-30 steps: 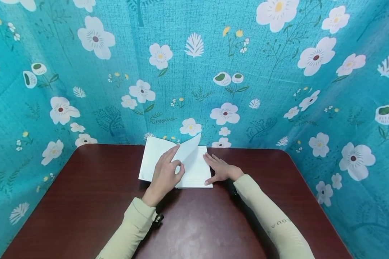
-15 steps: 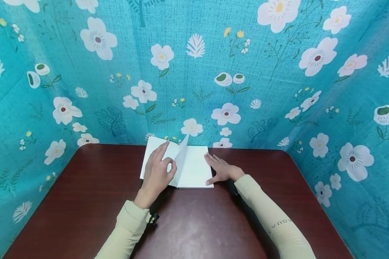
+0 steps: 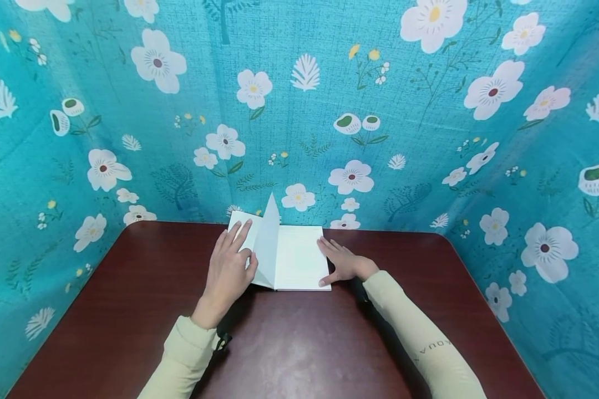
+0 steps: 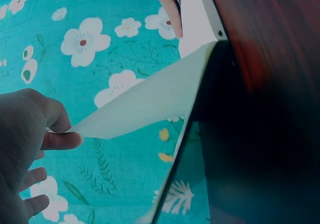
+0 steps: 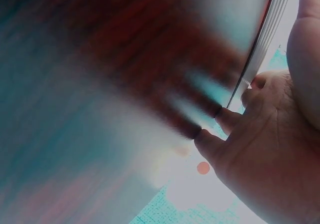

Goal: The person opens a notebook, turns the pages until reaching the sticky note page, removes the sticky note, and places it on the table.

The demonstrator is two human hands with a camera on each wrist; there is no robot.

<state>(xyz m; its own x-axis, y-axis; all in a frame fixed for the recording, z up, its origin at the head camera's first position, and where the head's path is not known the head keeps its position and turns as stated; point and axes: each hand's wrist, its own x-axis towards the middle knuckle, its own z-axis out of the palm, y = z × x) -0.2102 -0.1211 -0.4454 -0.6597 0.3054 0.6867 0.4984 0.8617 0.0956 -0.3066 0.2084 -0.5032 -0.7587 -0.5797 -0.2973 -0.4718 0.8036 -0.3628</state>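
A notebook (image 3: 301, 257) with white, faintly lined pages lies spread on the table, its left side slightly tilted. One page (image 3: 270, 244) stands raised near the spine. My left hand (image 3: 227, 272) pinches that page's edge between thumb and index finger, the other fingers spread over the left side. In the left wrist view the pinched page (image 4: 150, 96) stretches from my left hand (image 4: 25, 144) to the binding. My right hand (image 3: 344, 261) rests at the notebook's right edge, thumb and fingertips on the page. The right wrist view shows my right hand (image 5: 255, 144) beside the page block (image 5: 262, 41).
The dark reddish-brown table (image 3: 324, 343) has a glossy top that reflects light. Directly behind it hangs a turquoise flowered curtain (image 3: 299, 122), which also runs along both sides. Dark wrist gear (image 3: 223, 341) sits under the left sleeve.
My left hand has moved left, drawing the pinched page from over the right side across the spine, so it now leans left. The right hand has stayed in place.
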